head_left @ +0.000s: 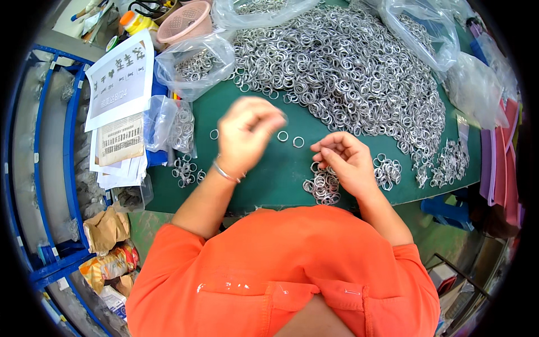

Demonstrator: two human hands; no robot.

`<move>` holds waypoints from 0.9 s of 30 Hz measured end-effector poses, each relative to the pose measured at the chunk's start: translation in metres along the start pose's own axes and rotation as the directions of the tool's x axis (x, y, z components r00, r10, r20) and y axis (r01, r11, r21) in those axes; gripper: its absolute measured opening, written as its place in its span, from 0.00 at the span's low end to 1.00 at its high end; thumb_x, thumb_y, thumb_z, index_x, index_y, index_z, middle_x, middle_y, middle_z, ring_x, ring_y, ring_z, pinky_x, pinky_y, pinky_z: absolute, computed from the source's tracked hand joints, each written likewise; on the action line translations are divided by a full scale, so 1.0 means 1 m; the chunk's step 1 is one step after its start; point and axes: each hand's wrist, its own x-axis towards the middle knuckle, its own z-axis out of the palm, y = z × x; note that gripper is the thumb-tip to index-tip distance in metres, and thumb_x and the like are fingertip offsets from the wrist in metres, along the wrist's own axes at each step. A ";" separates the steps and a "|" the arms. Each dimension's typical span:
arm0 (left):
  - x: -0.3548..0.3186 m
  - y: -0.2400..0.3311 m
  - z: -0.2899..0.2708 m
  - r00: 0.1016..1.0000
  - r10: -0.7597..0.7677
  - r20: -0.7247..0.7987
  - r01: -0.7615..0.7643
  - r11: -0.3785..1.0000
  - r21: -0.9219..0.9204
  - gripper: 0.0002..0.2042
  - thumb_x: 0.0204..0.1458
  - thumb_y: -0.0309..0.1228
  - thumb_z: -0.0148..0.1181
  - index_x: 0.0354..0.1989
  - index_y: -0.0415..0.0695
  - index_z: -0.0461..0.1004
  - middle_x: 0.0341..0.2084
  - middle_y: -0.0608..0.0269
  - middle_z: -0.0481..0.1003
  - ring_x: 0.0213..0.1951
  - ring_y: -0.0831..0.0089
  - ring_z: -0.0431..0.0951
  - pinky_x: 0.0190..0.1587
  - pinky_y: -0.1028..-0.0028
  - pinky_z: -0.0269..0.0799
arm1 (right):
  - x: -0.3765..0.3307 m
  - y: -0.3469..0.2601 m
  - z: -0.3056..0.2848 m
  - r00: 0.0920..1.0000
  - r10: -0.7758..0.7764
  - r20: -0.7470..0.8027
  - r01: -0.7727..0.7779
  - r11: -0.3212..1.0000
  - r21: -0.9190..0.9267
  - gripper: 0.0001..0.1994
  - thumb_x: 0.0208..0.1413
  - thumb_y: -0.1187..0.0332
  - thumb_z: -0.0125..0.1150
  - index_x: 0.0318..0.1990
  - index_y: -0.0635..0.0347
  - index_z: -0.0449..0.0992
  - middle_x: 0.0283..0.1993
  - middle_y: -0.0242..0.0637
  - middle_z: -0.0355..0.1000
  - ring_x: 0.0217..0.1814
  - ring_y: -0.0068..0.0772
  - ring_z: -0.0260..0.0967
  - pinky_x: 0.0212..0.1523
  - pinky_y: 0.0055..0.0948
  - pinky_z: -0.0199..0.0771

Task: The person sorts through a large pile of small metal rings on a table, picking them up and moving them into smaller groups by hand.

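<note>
My left hand (247, 135), slightly blurred, is raised over the green table with its fingers pinched together. What looks like the edge of a metal ring shows at its fingertips. To its right lie two loose metal rings, a nearer one (298, 142) and another (282, 136); a third ring (214, 134) lies left of the wrist. My right hand (349, 163) is closed, thumb against curled fingers, just above a small pile of metal rings (324, 188). Whatever its fingertips hold is too small to make out.
A large heap of metal rings (337, 67) covers the table's (252, 185) far side. Smaller ring piles (387, 171) lie at right and left. Clear plastic bags (193, 67), papers (120, 84) and a pink basket (185, 23) stand around. Blue shelving (70, 129) is at left.
</note>
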 end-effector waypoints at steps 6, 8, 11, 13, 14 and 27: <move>0.046 -0.043 -0.076 0.917 0.200 -0.346 0.066 0.778 0.625 0.08 0.47 0.23 0.67 0.35 0.39 0.79 0.35 0.56 0.77 0.35 0.64 0.76 0.38 0.69 0.73 | -0.008 0.006 -0.014 0.999 -0.026 -0.034 0.024 0.998 -0.055 0.05 0.61 0.79 0.54 0.43 0.65 0.73 0.42 0.36 0.76 0.39 0.20 0.74 0.37 0.19 0.75; 0.040 -0.037 -0.068 0.926 0.212 -0.313 0.019 0.801 0.599 0.08 0.46 0.24 0.68 0.35 0.39 0.78 0.36 0.57 0.77 0.36 0.64 0.76 0.39 0.69 0.73 | -0.009 0.006 -0.012 0.998 -0.030 -0.060 0.023 0.994 -0.105 0.05 0.61 0.79 0.54 0.43 0.65 0.74 0.41 0.36 0.76 0.38 0.18 0.73 0.37 0.18 0.75; 0.017 -0.031 -0.032 0.991 0.065 0.119 -0.109 0.906 0.410 0.09 0.47 0.25 0.68 0.37 0.39 0.78 0.39 0.59 0.76 0.33 0.70 0.77 0.36 0.72 0.74 | -0.006 0.002 -0.003 0.980 -0.186 -0.066 0.135 0.876 -0.464 0.04 0.57 0.79 0.57 0.38 0.64 0.76 0.36 0.35 0.75 0.33 0.22 0.72 0.34 0.20 0.73; 0.000 -0.026 -0.004 0.942 -0.026 0.336 -0.097 0.934 0.344 0.10 0.45 0.24 0.69 0.35 0.38 0.77 0.36 0.58 0.74 0.30 0.67 0.76 0.34 0.71 0.73 | 0.003 -0.005 0.003 0.946 -0.320 0.048 0.269 0.694 -0.668 0.04 0.53 0.78 0.59 0.36 0.63 0.77 0.33 0.39 0.73 0.31 0.33 0.73 0.34 0.27 0.73; -0.009 -0.027 0.006 0.917 -0.096 0.386 -0.053 0.932 0.359 0.09 0.44 0.23 0.69 0.33 0.38 0.76 0.33 0.57 0.73 0.29 0.65 0.76 0.34 0.70 0.73 | 0.009 -0.008 0.006 0.927 -0.350 0.133 0.334 0.614 -0.715 0.05 0.52 0.76 0.61 0.36 0.63 0.77 0.35 0.40 0.73 0.36 0.40 0.73 0.38 0.32 0.74; -0.027 -0.016 0.016 0.801 -0.536 0.266 0.567 0.822 -0.051 0.05 0.56 0.20 0.59 0.40 0.36 0.72 0.31 0.65 0.77 0.34 0.81 0.79 0.38 0.81 0.76 | 0.039 0.001 0.010 0.972 -0.180 0.148 0.229 0.607 -0.761 0.04 0.51 0.75 0.64 0.34 0.63 0.78 0.32 0.42 0.74 0.33 0.37 0.74 0.36 0.33 0.75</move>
